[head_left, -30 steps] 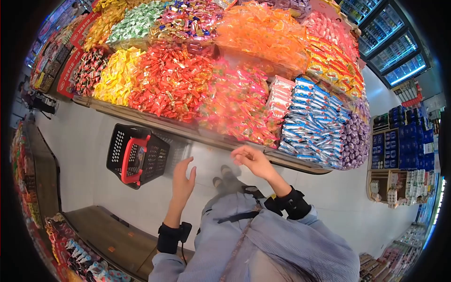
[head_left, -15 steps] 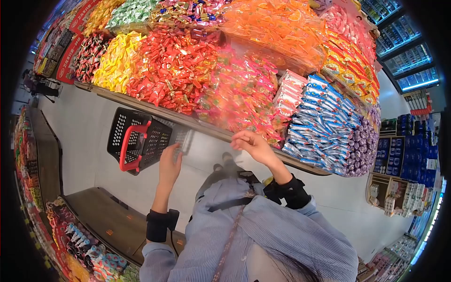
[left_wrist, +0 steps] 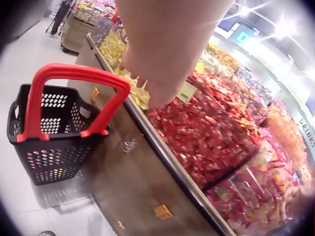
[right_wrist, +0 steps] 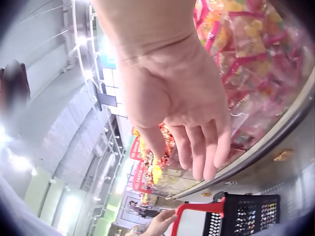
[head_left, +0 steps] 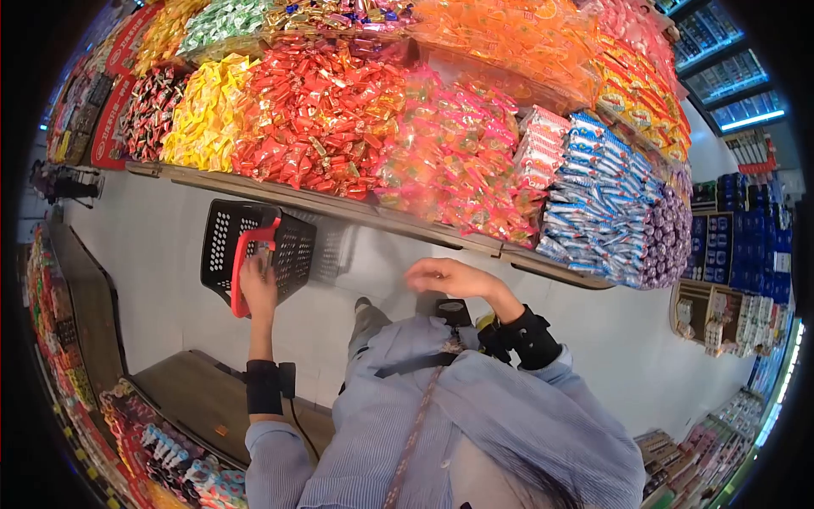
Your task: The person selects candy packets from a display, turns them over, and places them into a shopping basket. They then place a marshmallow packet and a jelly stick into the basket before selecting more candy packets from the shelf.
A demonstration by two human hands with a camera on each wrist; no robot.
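A black perforated shopping basket [head_left: 294, 254] with a raised red handle [head_left: 240, 267] stands on the floor, left of the person's body. The left hand [head_left: 259, 287] overlaps the handle in the head view. In the left wrist view that hand [left_wrist: 157, 54] shows beside the red loop, its fingers partly hidden behind the palm. The right wrist view has the left fingertips right at the handle's edge. Palm showing and fingers loosely extended, the right hand [right_wrist: 179, 98] hangs in front of the candy counter, near the pink-edged candy bags [head_left: 462, 161], and holds nothing.
The candy counter [head_left: 339, 204] spans the front, heaped with red [head_left: 318, 119], yellow [head_left: 208, 114] and blue-white wrapped sweets [head_left: 598, 191]. Behind to the left is a low wooden display [head_left: 199, 390]. Blue stacked goods [head_left: 755, 237] and lit fridges [head_left: 729, 76] stand at the right.
The left hand has moved left and down to the basket's red handle. The right hand stays before the counter, slightly lower in view. The head view has shifted a little.
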